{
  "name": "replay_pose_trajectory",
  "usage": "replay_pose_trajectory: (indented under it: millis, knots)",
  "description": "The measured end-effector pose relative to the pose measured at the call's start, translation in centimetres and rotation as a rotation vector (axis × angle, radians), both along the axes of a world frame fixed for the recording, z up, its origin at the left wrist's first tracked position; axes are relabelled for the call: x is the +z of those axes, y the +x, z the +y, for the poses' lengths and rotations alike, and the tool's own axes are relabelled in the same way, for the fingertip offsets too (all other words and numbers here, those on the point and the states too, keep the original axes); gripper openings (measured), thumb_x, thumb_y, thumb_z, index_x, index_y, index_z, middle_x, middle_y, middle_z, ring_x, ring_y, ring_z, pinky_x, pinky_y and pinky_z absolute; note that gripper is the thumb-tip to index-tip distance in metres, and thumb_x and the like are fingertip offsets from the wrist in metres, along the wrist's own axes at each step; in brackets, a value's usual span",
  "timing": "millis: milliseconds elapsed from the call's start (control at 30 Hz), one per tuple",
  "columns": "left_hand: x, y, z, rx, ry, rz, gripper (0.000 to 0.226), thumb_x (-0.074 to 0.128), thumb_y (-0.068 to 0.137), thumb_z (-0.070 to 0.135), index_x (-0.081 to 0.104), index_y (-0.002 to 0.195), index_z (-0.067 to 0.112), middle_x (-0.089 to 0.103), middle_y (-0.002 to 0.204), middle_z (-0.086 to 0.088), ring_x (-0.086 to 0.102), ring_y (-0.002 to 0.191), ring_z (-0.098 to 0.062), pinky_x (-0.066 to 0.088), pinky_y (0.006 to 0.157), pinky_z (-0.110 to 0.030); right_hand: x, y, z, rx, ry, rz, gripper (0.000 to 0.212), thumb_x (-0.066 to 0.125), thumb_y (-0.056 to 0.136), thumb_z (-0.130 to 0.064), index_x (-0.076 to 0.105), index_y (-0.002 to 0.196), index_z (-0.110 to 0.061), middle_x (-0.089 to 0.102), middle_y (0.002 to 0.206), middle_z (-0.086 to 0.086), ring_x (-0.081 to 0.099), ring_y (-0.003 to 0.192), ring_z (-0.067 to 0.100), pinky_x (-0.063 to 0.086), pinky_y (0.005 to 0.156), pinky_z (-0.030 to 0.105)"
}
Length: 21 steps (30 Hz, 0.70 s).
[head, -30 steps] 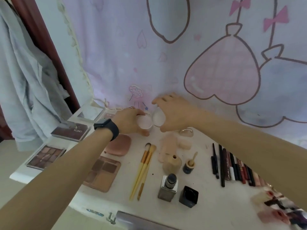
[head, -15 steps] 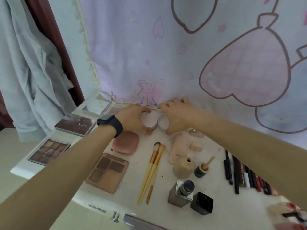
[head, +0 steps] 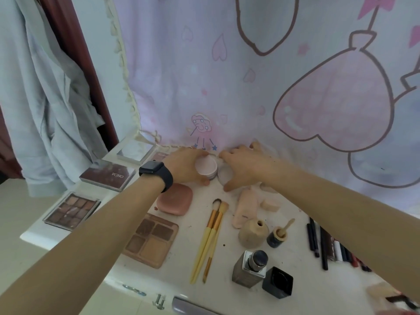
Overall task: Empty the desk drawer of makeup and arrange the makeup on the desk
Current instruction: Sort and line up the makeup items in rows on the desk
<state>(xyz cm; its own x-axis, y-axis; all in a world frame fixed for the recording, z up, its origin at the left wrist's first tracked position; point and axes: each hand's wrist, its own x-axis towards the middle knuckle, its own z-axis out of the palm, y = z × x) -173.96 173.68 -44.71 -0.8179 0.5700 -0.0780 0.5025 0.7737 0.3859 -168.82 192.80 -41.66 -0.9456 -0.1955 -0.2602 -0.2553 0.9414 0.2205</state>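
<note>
Home bedroom, pretty sure, vanity corner. White desk (head: 188, 230) packed with makeup: eyeshadow palettes (head: 71, 211) on left, brushes (head: 210, 237) in middle, pencils (head: 314, 239) and lipsticks on right. Pastel cartoon curtain (head: 250, 87) with hearts and bows at far side (very girly-room vibe). Light shirt (head: 45, 98) hanging far left by dark red wooden frame (head: 75, 42). Small mirror (head: 134, 151) at far left corner.

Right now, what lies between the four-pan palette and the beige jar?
Two yellow-handled brushes, side by side, lie between the four-pan palette and the beige jar; the head view shows it.
</note>
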Motion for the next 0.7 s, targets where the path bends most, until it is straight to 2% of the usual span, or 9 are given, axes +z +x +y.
replay_pose_trajectory:
  millis: [267, 300, 400, 433, 533, 600, 700]
  knots:
    - [0.4, 0.2, -0.1, -0.008, 0.029, -0.025, 0.095, 0.087, 0.068, 0.045, 0.041, 0.149, 0.025, 0.048, 0.146, -0.003, 0.044, 0.132, -0.025, 0.037, 0.109, -0.041, 0.9, 0.5, -0.5, -0.02, 0.015, -0.017, 0.083, 0.067, 0.076, -0.069, 0.041, 0.141, -0.024, 0.054, 0.137, 0.003, 0.041, 0.132, 0.029, 0.021, 0.11, 0.059]
    - [0.5, 0.0, -0.5, -0.002, 0.08, -0.049, 0.093, 0.088, 0.068, 0.039, 0.043, 0.148, 0.025, 0.047, 0.145, -0.003, 0.044, 0.131, -0.024, 0.039, 0.107, -0.039, 1.3, 0.7, -0.4, -0.024, -0.008, 0.0, 0.078, 0.064, 0.079, -0.067, 0.043, 0.141, -0.025, 0.054, 0.137, 0.003, 0.04, 0.133, 0.029, 0.021, 0.109, 0.057]
    - [1.0, -1.1, -2.4, 0.092, 0.246, -0.106, 0.077, 0.082, 0.074, 0.021, 0.049, 0.143, 0.027, 0.048, 0.144, -0.002, 0.049, 0.121, -0.017, 0.047, 0.085, -0.023, 2.8, 1.9, 0.4, -0.046, -0.108, 0.089, 0.062, 0.056, 0.089, -0.06, 0.044, 0.144, -0.032, 0.053, 0.14, 0.001, 0.043, 0.131, 0.027, 0.026, 0.106, 0.049]
    - [1.1, -1.5, -3.1, 0.12, 0.236, -0.106, 0.073, 0.08, 0.076, 0.021, 0.05, 0.142, 0.027, 0.049, 0.144, -0.002, 0.05, 0.12, -0.017, 0.048, 0.085, -0.024, 3.4, 2.5, 0.9, -0.053, -0.139, 0.121, 0.058, 0.053, 0.092, -0.058, 0.044, 0.145, -0.034, 0.052, 0.143, -0.001, 0.044, 0.131, 0.027, 0.027, 0.106, 0.048]
    - [1.4, -2.5, -4.6, 0.148, 0.02, -0.13, 0.074, 0.075, 0.078, 0.017, 0.045, 0.146, 0.028, 0.047, 0.148, -0.002, 0.051, 0.126, -0.024, 0.047, 0.103, -0.04, 4.7, 4.6, 2.6, -0.104, -0.25, 0.197, 0.051, 0.049, 0.097, -0.051, 0.045, 0.145, -0.036, 0.052, 0.144, -0.004, 0.043, 0.132, 0.026, 0.029, 0.107, 0.047]
    - [1.6, -2.5, -4.6, 0.141, -0.113, -0.173, 0.083, 0.072, 0.074, 0.009, 0.041, 0.149, 0.03, 0.045, 0.15, -0.003, 0.05, 0.126, -0.027, 0.048, 0.101, -0.041, 5.2, 6.1, 3.6, -0.132, -0.299, 0.223, 0.048, 0.05, 0.098, -0.049, 0.046, 0.144, -0.037, 0.054, 0.141, -0.004, 0.042, 0.132, 0.025, 0.029, 0.107, 0.045]
    - [1.7, -2.3, -4.0, 0.125, -0.186, -0.169, 0.088, 0.077, 0.074, 0.014, 0.039, 0.151, 0.03, 0.044, 0.152, -0.004, 0.047, 0.132, -0.027, 0.043, 0.107, -0.04, 5.2, 8.1, 4.4, -0.15, -0.324, 0.22, 0.047, 0.051, 0.098, -0.048, 0.048, 0.143, -0.036, 0.053, 0.14, -0.004, 0.042, 0.131, 0.024, 0.031, 0.105, 0.042]
